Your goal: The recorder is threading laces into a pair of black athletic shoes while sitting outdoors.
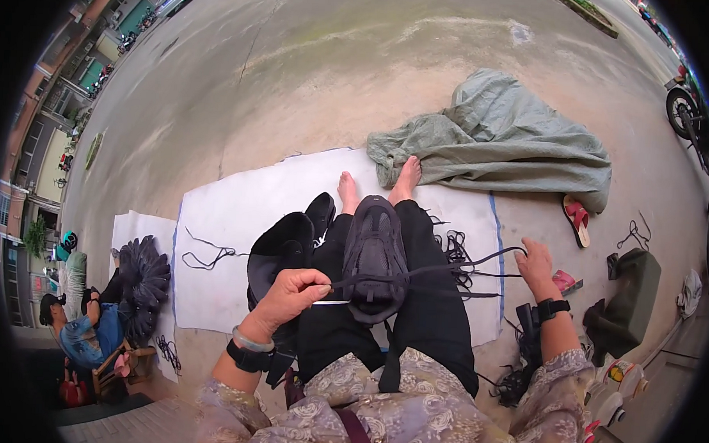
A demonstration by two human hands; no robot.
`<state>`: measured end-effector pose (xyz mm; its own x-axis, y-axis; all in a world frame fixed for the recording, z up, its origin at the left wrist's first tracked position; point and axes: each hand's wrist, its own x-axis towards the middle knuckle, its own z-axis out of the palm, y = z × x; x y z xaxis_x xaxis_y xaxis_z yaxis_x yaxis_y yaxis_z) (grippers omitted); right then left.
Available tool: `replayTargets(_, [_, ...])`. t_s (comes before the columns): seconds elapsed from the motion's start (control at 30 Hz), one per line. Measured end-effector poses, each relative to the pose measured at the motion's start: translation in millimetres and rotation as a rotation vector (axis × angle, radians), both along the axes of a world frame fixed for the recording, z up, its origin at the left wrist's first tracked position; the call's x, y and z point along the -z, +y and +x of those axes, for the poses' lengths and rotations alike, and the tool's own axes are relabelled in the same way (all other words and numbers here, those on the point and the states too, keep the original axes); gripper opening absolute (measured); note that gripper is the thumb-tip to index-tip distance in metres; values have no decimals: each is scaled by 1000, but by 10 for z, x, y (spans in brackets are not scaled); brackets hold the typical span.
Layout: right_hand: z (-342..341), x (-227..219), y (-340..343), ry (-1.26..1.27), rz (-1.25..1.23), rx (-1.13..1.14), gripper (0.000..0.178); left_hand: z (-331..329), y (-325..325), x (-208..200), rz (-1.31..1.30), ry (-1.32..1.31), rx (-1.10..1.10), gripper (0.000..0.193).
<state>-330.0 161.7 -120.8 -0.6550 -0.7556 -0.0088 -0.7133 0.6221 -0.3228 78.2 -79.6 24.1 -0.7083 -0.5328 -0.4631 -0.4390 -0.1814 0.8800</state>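
Observation:
A black shoe (375,249) rests on my lap between my thighs, its sole side turned away and its mesh upper facing up. Black shoelaces (446,268) stretch across it to the right. My left hand (291,291) pinches the lace by the shoe's left side, and a thin white strip (334,302) shows beside those fingertips. Out to the right, my right hand (534,267) grips the lace where it bends into a loop; its fingertips are partly hidden. Two lace ends trail loose below that loop.
More black shoes (282,250) are piled left of my legs on a white sheet (219,295). Bundled laces (456,260) lie right of my knees. A grey-green cloth (521,141), a red sandal (577,220) and a dark stool (629,297) lie around; a person (89,329) sits far left.

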Motion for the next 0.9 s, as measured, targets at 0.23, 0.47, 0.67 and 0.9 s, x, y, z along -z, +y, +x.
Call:
replayTargets(0.23, [1748,-681,-898,-946,-402,-673,22,-673,381,209,-636,212,304,9])
replayTargets(0.47, [1178,-527,-708,-766,-462,-253,13,-452,162,326,-466,16,267,9])
replayTargets(0.67, [482,314,-429,-605,-369,41,20,-243,77,499,-443,7,238,11])
replayTargets(0.9, [-96,892,-137,43,-85,241,27,-105,-66,528,-468,-46,362,12])
